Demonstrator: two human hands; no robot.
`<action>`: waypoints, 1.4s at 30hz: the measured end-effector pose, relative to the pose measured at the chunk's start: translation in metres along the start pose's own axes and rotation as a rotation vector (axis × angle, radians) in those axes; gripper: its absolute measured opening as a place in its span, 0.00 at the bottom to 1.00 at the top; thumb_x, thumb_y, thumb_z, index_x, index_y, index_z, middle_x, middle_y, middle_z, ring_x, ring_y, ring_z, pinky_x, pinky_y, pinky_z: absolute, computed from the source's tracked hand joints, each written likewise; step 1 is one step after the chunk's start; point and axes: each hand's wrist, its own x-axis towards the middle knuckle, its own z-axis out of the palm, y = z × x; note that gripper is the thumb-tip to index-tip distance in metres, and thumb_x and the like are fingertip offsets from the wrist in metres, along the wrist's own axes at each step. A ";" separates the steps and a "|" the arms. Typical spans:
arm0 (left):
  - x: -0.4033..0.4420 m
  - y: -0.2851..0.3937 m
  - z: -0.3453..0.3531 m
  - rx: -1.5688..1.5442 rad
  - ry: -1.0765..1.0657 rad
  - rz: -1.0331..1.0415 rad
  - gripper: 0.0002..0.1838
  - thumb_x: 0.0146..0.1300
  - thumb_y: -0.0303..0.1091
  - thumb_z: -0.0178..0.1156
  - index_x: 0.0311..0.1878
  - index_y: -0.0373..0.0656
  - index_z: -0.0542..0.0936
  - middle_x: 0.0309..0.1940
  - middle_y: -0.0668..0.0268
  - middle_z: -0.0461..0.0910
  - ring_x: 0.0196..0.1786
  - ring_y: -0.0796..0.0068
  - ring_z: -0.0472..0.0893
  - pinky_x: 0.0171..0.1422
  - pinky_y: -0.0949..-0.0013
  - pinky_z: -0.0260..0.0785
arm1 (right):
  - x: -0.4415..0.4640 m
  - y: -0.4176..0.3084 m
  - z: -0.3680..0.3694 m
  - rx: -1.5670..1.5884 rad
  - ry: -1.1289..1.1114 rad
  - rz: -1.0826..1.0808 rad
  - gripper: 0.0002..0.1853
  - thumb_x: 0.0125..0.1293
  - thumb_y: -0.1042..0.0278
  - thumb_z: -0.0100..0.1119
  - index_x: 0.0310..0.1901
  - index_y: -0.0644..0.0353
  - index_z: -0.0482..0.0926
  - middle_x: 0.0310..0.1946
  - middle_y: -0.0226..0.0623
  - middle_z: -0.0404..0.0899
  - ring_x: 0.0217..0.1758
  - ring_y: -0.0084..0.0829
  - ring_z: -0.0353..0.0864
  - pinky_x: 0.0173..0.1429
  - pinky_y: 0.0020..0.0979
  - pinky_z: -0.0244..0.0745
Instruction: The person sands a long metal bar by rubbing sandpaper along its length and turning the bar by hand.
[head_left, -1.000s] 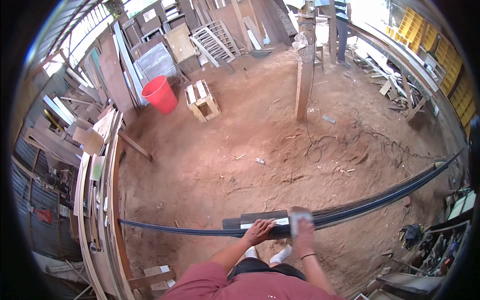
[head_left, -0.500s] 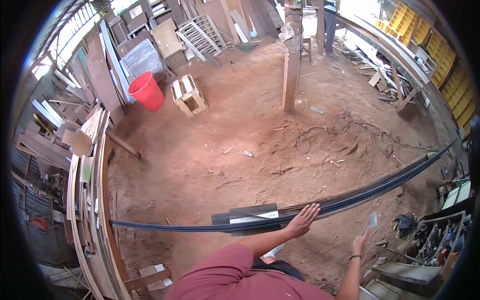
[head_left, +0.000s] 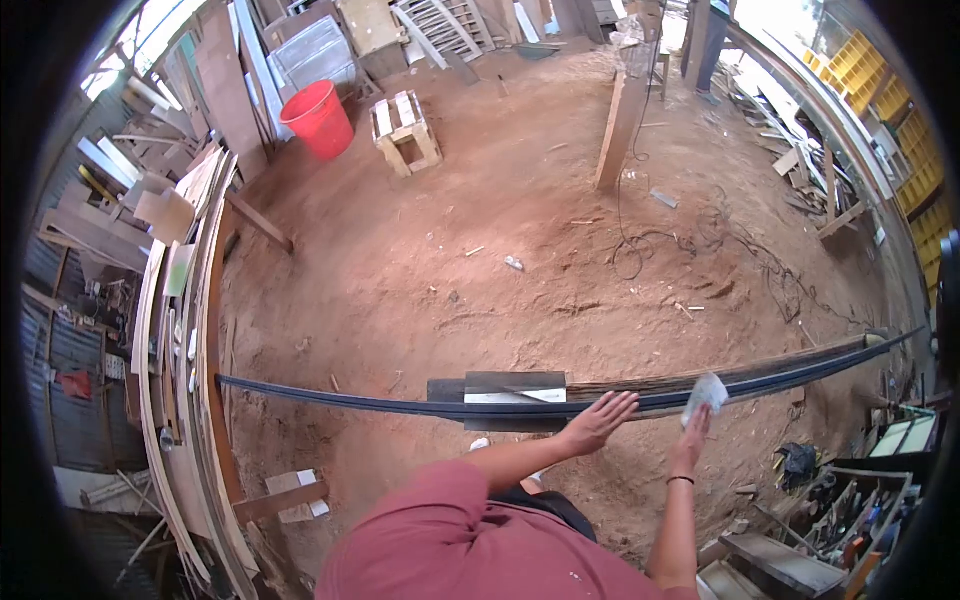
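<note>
A long dark strip point(head_left: 330, 394), seemingly of wood, runs across in front of me. My left hand point(head_left: 598, 425) lies at its near edge with fingers stretched out and nothing held. To the right, my right hand point(head_left: 695, 430), with a dark band at the wrist, is closed on a pale flat sheet point(head_left: 707, 396). That sheet is over the strip; whether it is pressed against it, I cannot tell. Left of my left hand, a dark board with a white strip point(head_left: 515, 396) sits at the long strip.
Long boards point(head_left: 205, 400) are stacked at left. Beyond are a red bucket point(head_left: 318, 120), a small wooden stool point(head_left: 406, 134), a post point(head_left: 622, 130) and cables point(head_left: 715, 240) on the dirt floor. A tool rack point(head_left: 870, 520) stands lower right. Someone's leg point(head_left: 712, 50) shows far back.
My right hand has moved left and up with the pale sheet, from beside the dark strip to over it. My left hand stays by the strip. The view has tilted down.
</note>
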 end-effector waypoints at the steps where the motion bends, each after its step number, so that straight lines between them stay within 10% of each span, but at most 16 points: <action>1: -0.017 -0.008 -0.007 0.006 0.006 -0.014 0.48 0.66 0.36 0.58 0.88 0.31 0.54 0.91 0.50 0.51 0.93 0.55 0.50 0.95 0.47 0.42 | 0.009 -0.004 0.014 0.002 -0.002 -0.016 0.47 0.65 0.85 0.48 0.88 0.67 0.49 0.90 0.56 0.47 0.94 0.55 0.42 0.95 0.49 0.38; 22: -0.380 -0.164 -0.117 -0.066 -0.158 -0.395 0.58 0.60 0.47 0.73 0.87 0.31 0.54 0.89 0.48 0.54 0.91 0.50 0.55 0.93 0.48 0.47 | -0.115 -0.381 0.142 -0.167 -0.212 -0.128 0.48 0.70 0.77 0.52 0.89 0.66 0.43 0.93 0.49 0.39 0.96 0.51 0.36 0.95 0.51 0.34; 28: -0.532 -0.272 -0.153 -0.165 0.044 -0.656 0.51 0.57 0.40 0.77 0.82 0.35 0.64 0.67 0.50 0.79 0.69 0.50 0.79 0.74 0.48 0.69 | -0.193 -0.564 0.243 0.030 -0.450 -0.355 0.41 0.75 0.70 0.46 0.87 0.71 0.50 0.91 0.52 0.46 0.95 0.47 0.42 0.96 0.46 0.34; 30: -0.557 -0.294 -0.190 -0.155 -0.220 -0.781 0.40 0.59 0.37 0.76 0.74 0.39 0.73 0.59 0.53 0.84 0.63 0.52 0.84 0.70 0.48 0.72 | -0.221 -0.627 0.251 0.020 -0.448 -0.518 0.39 0.76 0.69 0.44 0.88 0.67 0.52 0.91 0.47 0.51 0.95 0.43 0.46 0.96 0.46 0.38; 36: -0.608 -0.337 -0.163 -0.287 -0.378 -0.715 0.18 0.60 0.34 0.74 0.51 0.45 0.80 0.47 0.55 0.87 0.56 0.49 0.87 0.60 0.48 0.78 | -0.169 -0.534 0.216 0.002 -0.254 -0.245 0.39 0.76 0.74 0.44 0.88 0.60 0.55 0.91 0.41 0.53 0.95 0.43 0.46 0.96 0.48 0.38; 42: -0.607 -0.333 -0.168 -0.266 -0.375 -0.724 0.17 0.61 0.34 0.73 0.52 0.45 0.80 0.46 0.54 0.87 0.55 0.47 0.87 0.58 0.47 0.78 | -0.110 -0.452 0.159 -0.253 -0.084 0.144 0.46 0.72 0.73 0.61 0.88 0.63 0.50 0.90 0.53 0.49 0.93 0.52 0.48 0.94 0.54 0.42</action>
